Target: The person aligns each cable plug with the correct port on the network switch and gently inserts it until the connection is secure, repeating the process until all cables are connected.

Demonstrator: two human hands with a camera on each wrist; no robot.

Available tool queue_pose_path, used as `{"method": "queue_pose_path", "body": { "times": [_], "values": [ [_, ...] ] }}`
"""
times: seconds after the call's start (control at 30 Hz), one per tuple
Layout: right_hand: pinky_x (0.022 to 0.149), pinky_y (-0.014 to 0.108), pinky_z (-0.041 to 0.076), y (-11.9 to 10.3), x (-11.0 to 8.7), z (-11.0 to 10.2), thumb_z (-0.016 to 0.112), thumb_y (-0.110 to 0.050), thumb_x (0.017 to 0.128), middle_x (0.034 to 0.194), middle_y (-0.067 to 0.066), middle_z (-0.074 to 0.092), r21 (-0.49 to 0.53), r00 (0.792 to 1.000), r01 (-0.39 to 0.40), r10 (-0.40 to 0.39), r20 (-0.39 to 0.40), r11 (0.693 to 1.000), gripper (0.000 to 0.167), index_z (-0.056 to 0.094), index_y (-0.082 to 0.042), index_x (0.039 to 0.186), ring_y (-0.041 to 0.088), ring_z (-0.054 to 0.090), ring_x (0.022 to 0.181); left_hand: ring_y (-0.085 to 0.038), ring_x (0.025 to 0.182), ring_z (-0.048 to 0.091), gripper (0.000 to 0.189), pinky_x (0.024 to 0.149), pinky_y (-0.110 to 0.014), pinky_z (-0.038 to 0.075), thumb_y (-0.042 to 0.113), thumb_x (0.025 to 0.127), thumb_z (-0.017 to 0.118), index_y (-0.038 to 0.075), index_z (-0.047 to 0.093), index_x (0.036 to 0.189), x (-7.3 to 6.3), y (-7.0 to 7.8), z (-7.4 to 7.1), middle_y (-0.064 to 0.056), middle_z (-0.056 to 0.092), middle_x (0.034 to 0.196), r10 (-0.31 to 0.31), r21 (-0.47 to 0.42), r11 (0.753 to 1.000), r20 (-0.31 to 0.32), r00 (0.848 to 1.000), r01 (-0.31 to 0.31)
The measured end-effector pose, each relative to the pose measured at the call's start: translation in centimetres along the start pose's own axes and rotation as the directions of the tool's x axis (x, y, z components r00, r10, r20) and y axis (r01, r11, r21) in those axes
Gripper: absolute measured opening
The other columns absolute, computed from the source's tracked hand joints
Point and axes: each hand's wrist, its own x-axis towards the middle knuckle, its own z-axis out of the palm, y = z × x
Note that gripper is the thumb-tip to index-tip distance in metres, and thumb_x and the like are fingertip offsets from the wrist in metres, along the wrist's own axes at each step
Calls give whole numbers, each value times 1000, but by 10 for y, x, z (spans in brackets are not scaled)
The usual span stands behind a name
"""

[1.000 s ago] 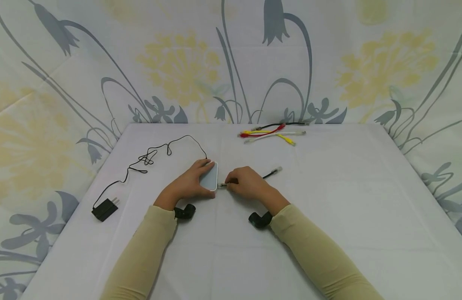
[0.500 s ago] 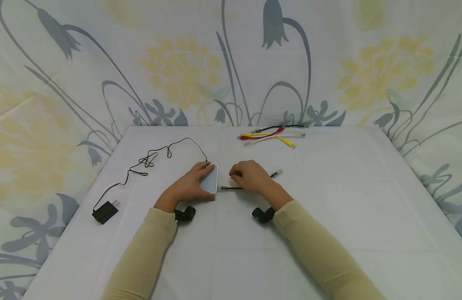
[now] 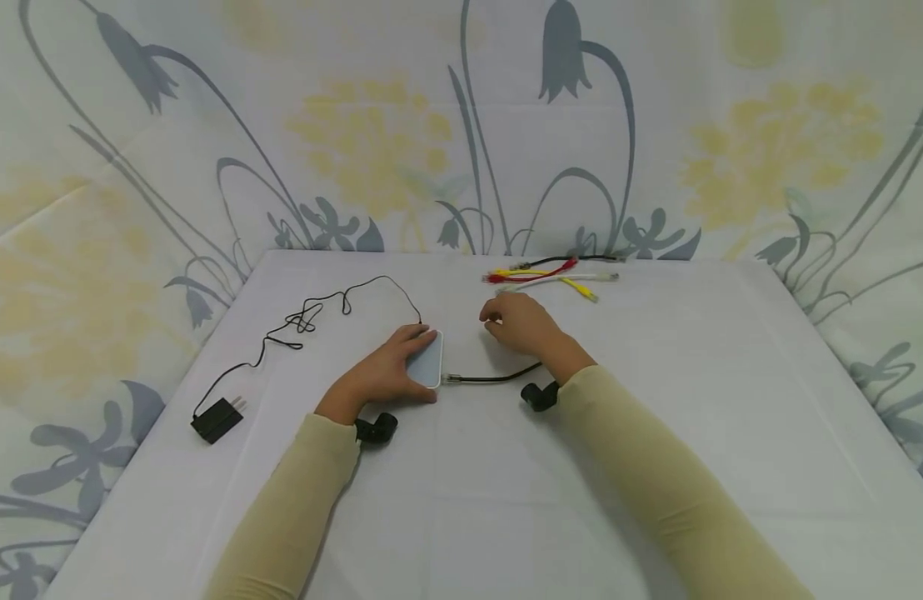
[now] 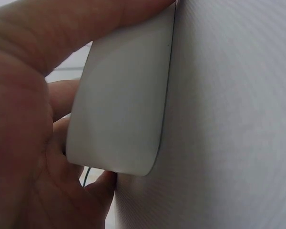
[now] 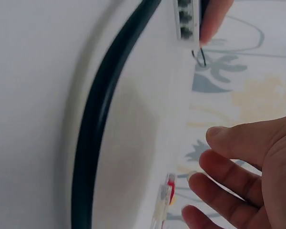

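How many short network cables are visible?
5: far black cable, red cable, yellow cable and white cable, grouped at the back; near black cable at the white rectangular box.

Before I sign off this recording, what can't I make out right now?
Head: the far end of the black cable by the box, hidden at the wrist of the right hand.
Head: the box's left part, covered by the left hand.
Head: whether the near plug is fully seated, too small.
Right wrist: the full row of ports, cut off by the top edge.
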Motion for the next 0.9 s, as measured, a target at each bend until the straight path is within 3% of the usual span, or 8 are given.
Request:
{"method": "queue_pose_path", "body": {
  "times": [0.27, 0.5, 0.9],
  "values": [
    [102, 46, 43, 17, 10, -9, 59, -18, 95, 130, 11, 59, -58, 995, -96, 98, 32, 994, 34, 61, -10, 128, 29, 54, 121, -25, 147, 22, 103, 112, -45, 33, 38, 69, 85, 20, 29, 154, 0, 0, -1, -1, 17, 161, 5, -14, 1000, 9, 1000, -5],
    [113, 49, 31, 33, 18, -14, 59, -22, 96, 144, 12, 49, 0, 988, -148, 148, 47, 989, 38, 58, -11, 132, 32, 39, 138, -26, 148, 21, 103, 112, -45, 33, 38, 69, 85, 19, 29, 154, 0, -1, 0, -3, 17, 161, 13, -10, 1000, 7, 1000, -13],
    [113, 51, 31, 47, 32, -12, 49, -21, 100, 146, 13, 47, -6, 978, -199, 198, 71, 980, 39, 55, -9, 136, 34, 37, 139, -25, 148, 20, 102, 113, -45, 32, 41, 70, 84, 21, 29, 154, 0, -2, 1, -2, 17, 161, 17, 5, 1000, 1, 1000, -17]
  ]
}}
